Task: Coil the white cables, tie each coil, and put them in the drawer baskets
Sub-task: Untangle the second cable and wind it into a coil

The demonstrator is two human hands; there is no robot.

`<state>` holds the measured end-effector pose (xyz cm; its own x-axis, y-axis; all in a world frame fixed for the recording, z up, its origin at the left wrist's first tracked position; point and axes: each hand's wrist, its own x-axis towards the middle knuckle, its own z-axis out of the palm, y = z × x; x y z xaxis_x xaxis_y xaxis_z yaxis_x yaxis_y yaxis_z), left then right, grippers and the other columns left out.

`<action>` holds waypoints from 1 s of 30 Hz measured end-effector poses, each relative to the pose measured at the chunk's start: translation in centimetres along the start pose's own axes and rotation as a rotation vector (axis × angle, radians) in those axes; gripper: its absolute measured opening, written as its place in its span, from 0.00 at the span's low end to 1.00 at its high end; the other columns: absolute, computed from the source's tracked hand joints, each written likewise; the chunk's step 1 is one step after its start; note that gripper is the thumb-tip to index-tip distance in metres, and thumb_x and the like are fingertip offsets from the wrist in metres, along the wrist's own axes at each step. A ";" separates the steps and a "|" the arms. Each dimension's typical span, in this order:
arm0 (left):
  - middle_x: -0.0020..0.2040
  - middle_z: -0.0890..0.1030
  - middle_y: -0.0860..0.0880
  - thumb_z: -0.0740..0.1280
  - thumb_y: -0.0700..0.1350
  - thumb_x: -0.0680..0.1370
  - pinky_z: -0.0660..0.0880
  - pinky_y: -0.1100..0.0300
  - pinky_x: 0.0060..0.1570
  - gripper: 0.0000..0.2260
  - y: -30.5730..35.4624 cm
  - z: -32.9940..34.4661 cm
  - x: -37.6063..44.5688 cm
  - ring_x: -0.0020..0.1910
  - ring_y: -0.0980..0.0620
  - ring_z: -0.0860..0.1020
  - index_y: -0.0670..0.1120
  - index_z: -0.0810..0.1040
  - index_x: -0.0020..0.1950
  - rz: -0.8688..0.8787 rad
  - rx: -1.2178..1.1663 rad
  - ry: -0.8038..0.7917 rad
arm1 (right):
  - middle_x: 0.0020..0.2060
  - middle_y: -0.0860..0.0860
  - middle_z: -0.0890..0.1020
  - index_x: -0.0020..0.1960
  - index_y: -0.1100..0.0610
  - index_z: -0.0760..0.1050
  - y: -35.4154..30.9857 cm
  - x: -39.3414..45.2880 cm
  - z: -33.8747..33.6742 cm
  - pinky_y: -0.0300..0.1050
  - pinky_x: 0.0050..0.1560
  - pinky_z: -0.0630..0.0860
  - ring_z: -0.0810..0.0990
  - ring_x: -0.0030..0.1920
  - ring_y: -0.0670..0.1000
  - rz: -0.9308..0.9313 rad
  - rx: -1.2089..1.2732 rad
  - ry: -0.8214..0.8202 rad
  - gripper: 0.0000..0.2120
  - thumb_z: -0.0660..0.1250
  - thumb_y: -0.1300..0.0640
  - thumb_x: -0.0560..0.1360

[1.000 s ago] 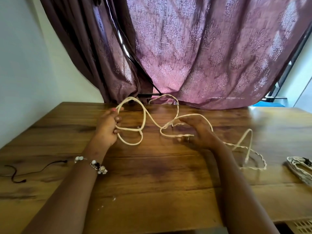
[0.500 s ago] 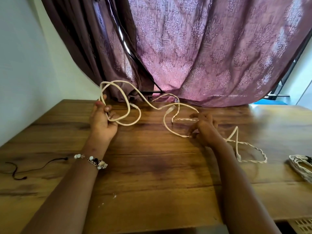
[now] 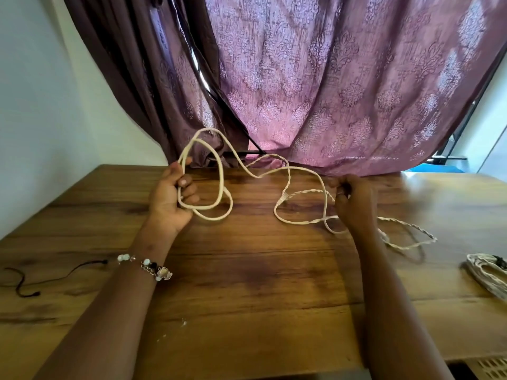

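A long white cable (image 3: pixel 296 169) runs between both my hands above the wooden table (image 3: pixel 247 283). My left hand (image 3: pixel 171 197) is closed around two or three loose loops of it, held upright at the left. My right hand (image 3: pixel 352 200) pinches the cable farther along, at the right. Between the hands the cable sags in a wavy line with a twisted stretch. Its tail (image 3: pixel 406 239) lies in a twisted loop on the table right of my right hand. A finished white coil (image 3: pixel 487 274) with a dark tie lies at the right edge.
A thin black cord (image 3: pixel 41 278) lies on the table at the left. Purple curtains (image 3: pixel 315 91) hang behind the far edge. A pale slatted basket corner (image 3: pixel 491 368) shows below the table at the bottom right. A white wall is on the left.
My left hand has gathered another loop and lifted the loops up. My right hand has slid right along the cable, pulling the tail closer across the table.
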<state>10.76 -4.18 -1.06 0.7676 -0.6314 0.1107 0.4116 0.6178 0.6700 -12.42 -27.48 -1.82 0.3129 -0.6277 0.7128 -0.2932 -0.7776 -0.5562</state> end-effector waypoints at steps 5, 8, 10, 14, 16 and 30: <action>0.22 0.61 0.54 0.55 0.43 0.81 0.51 0.70 0.19 0.10 -0.1 0.5 -0.7 0.18 0.60 0.58 0.44 0.76 0.49 -0.119 0.242 -0.176 | 0.45 0.50 0.79 0.62 0.63 0.73 -0.8 0.2 1.5 0.37 0.40 0.64 0.76 0.41 0.49 -0.001 0.042 -0.061 0.20 0.71 0.66 0.71; 0.21 0.61 0.54 0.54 0.43 0.81 0.50 0.71 0.19 0.12 -0.2 0.5 -0.6 0.17 0.60 0.57 0.43 0.76 0.48 -0.143 0.292 -0.177 | 0.48 0.55 0.81 0.66 0.59 0.69 0.9 1.4 2.8 0.49 0.48 0.74 0.78 0.46 0.56 0.123 -0.111 -0.230 0.28 0.74 0.56 0.70; 0.21 0.61 0.54 0.54 0.44 0.82 0.50 0.71 0.19 0.12 -0.3 0.2 -0.3 0.17 0.60 0.57 0.43 0.76 0.48 -0.140 0.295 -0.148 | 0.51 0.57 0.81 0.63 0.59 0.72 1.1 2.3 3.0 0.53 0.53 0.76 0.79 0.51 0.58 0.215 -0.194 -0.341 0.26 0.76 0.55 0.68; 0.20 0.63 0.54 0.55 0.45 0.82 0.51 0.70 0.18 0.12 -0.7 -0.2 0.1 0.17 0.60 0.58 0.44 0.76 0.48 -0.093 0.240 -0.050 | 0.59 0.61 0.74 0.62 0.61 0.73 1.0 2.8 2.2 0.49 0.55 0.72 0.75 0.58 0.61 0.233 -0.302 -0.348 0.27 0.78 0.60 0.66; 0.21 0.63 0.54 0.55 0.46 0.82 0.51 0.70 0.19 0.12 -1.0 -0.2 0.1 0.17 0.60 0.58 0.44 0.76 0.48 -0.083 0.229 -0.026 | 0.57 0.62 0.77 0.59 0.63 0.73 1.1 2.4 1.4 0.48 0.50 0.72 0.76 0.56 0.62 0.290 -0.349 -0.303 0.23 0.77 0.61 0.67; 0.27 0.70 0.52 0.58 0.41 0.82 0.65 0.67 0.23 0.09 -5.0 1.7 -1.9 0.24 0.60 0.69 0.45 0.77 0.54 -0.068 0.340 0.019 | 0.32 0.56 0.74 0.34 0.62 0.68 -1.7 3.5 -2.0 0.45 0.37 0.80 0.78 0.31 0.51 0.602 0.833 -0.346 0.16 0.53 0.77 0.75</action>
<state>6.40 -6.87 -3.40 0.7540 -0.6552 0.0460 0.2774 0.3812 0.8819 -12.62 -28.27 2.49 0.5988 -0.7887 0.1392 0.1806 -0.0363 -0.9829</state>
